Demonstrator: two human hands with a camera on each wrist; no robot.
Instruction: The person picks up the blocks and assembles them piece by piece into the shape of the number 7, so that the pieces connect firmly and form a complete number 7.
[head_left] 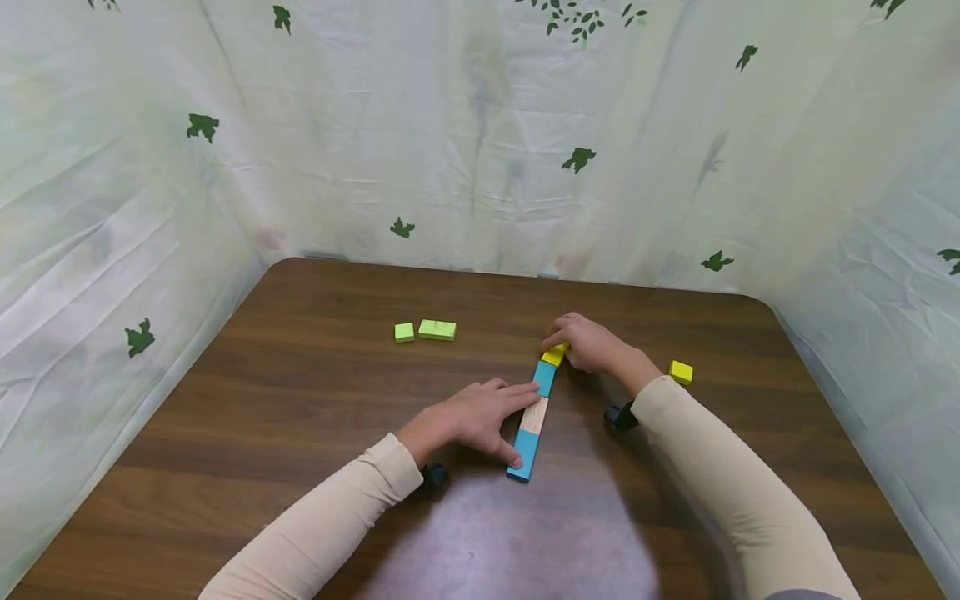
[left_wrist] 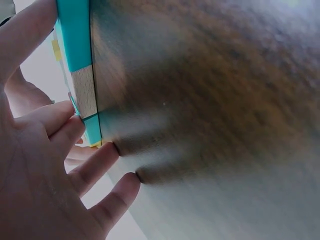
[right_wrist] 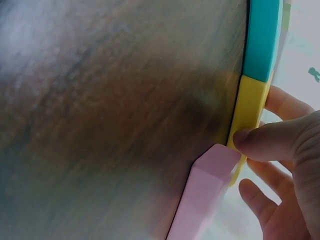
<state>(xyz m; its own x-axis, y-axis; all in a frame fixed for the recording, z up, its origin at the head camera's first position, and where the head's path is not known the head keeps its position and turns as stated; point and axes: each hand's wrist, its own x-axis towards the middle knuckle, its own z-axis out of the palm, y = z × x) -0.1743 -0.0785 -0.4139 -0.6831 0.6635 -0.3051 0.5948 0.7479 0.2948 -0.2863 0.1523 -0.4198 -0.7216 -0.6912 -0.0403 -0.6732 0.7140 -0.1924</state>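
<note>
A straight row of flat blocks lies on the table: a near blue block (head_left: pixel 523 457), a bare wood block (head_left: pixel 534 415), a far blue block (head_left: pixel 545 377) and a yellow block (head_left: pixel 553 356) at the far end. My left hand (head_left: pixel 480 414) spreads along the row's left side, thumb on the near blue block and fingertips around the far blue one. With thumb and fingers, my right hand (head_left: pixel 588 343) pinches the yellow block. In the right wrist view a pink block (right_wrist: pixel 205 185) sits right at the yellow block's far end; my right hand hides it from the head view.
Two light green blocks, a small one (head_left: pixel 404 332) and a longer one (head_left: pixel 437 330), lie at the back left. Another yellow block (head_left: pixel 681 372) lies beyond my right forearm. A pale leaf-patterned curtain (head_left: pixel 465 150) surrounds the brown wooden table (head_left: pixel 262 400) at its back and sides.
</note>
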